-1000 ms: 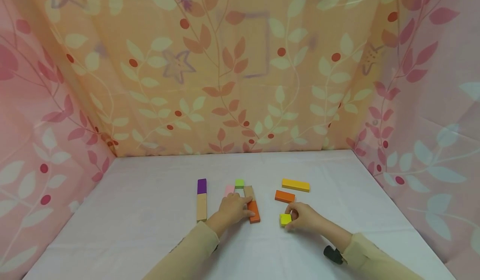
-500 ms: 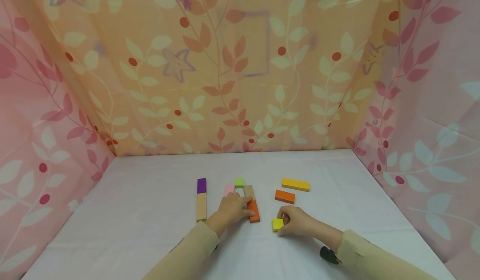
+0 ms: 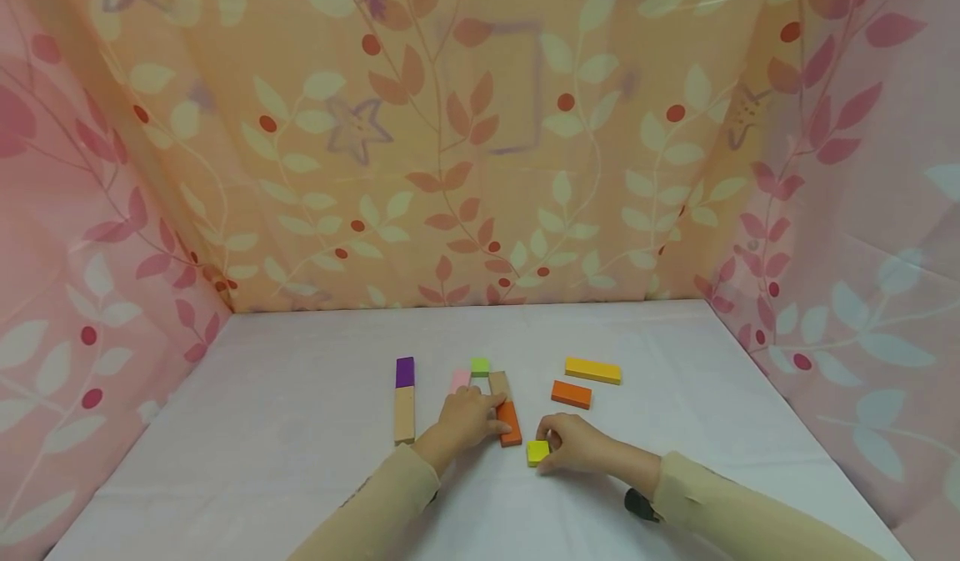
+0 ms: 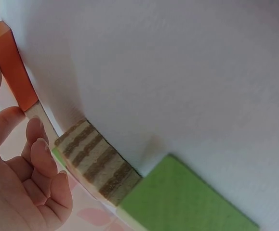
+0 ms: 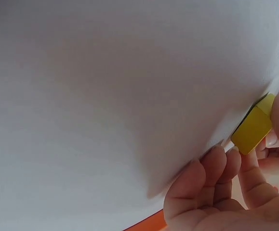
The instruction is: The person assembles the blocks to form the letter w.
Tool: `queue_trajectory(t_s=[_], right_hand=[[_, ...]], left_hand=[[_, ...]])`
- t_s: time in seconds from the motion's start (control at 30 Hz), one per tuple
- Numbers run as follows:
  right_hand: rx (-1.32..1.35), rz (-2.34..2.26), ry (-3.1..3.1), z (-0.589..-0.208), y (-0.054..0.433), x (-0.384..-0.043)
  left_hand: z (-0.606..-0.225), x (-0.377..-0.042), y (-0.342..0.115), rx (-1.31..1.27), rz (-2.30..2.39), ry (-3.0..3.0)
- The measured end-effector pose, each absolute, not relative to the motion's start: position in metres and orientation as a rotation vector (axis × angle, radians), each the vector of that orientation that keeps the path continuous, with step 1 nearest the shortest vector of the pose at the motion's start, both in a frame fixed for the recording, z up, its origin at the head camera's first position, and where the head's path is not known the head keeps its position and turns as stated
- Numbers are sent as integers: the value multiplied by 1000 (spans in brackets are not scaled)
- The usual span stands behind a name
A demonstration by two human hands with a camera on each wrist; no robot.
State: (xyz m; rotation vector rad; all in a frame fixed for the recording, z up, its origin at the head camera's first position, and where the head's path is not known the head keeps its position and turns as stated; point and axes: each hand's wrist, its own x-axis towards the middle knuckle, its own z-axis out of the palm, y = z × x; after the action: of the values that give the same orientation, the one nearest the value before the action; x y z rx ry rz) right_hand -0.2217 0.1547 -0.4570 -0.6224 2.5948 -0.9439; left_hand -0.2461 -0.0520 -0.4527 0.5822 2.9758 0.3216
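Note:
My right hand (image 3: pixel 573 444) pinches a small yellow block (image 3: pixel 537 453) between thumb and index finger, on or just above the white cloth. In the right wrist view the yellow block (image 5: pixel 252 127) shows between the fingertips, other fingers loosely curled. My left hand (image 3: pixel 467 418) lies over the block arrangement, thumb and index fingertips against the left side of an orange block (image 3: pixel 510 424). Beyond it are a beige block (image 3: pixel 498 384), a light green block (image 3: pixel 480 367) and a partly covered pink block (image 3: pixel 460 378). The left wrist view shows a striped block (image 4: pixel 98 161) and a larger green block (image 4: pixel 187 197).
Left of the arrangement, a purple block (image 3: pixel 405 372) and a beige block (image 3: pixel 404 415) lie end to end. A long yellow-orange block (image 3: pixel 592 370) and a second orange block (image 3: pixel 572 394) lie at the right. Patterned curtains (image 3: pixel 480 211) stand behind and at both sides.
My right hand has slid left and slightly nearer with the yellow block, close to the orange block's near end. The left hand has stayed in place.

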Motion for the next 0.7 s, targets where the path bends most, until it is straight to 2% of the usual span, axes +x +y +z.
queue_trajectory(t_s=[0.7], right_hand=[[-604,-930,2605,-455,146,-223]], left_hand=[[-453,-246,-52,579,303,2978]])
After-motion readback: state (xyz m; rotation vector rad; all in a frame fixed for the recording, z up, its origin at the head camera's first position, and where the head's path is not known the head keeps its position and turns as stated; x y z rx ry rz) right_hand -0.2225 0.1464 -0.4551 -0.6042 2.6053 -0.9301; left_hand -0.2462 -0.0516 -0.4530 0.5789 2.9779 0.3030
